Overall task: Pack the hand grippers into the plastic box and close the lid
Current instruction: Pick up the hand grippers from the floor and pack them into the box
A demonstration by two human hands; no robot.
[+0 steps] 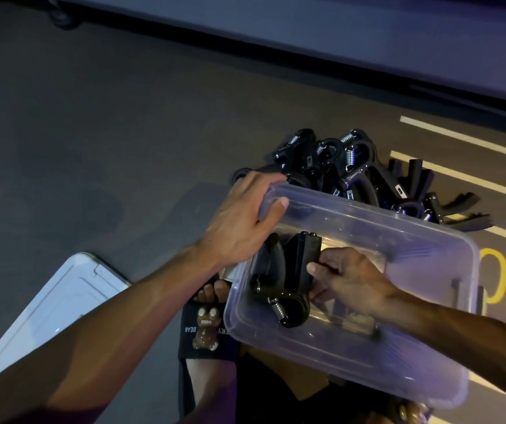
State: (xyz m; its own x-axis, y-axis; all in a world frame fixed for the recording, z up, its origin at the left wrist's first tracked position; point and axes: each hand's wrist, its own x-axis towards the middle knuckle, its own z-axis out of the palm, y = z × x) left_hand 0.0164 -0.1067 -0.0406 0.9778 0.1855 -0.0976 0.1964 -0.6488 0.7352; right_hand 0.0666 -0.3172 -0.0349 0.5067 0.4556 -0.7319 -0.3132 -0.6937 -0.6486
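While the right hand [345,275] pinches a black hand gripper [282,280] inside the clear plastic box [398,362], its handles point far and its spring end near — long axis near-to-far. Left hand [239,221] fingers curl over the box's far-left rim; more grippers [358,169] lie piled beyond, the lid [52,310] on the left floor.

One plastic box [398,240], one lid [46,316], two hand grippers [282,280] inside; pile [352,166] uncountable.

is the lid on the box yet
No, off. The plastic box is open-topped, with the right hand reaching inside; the lid lies on the floor beside it.
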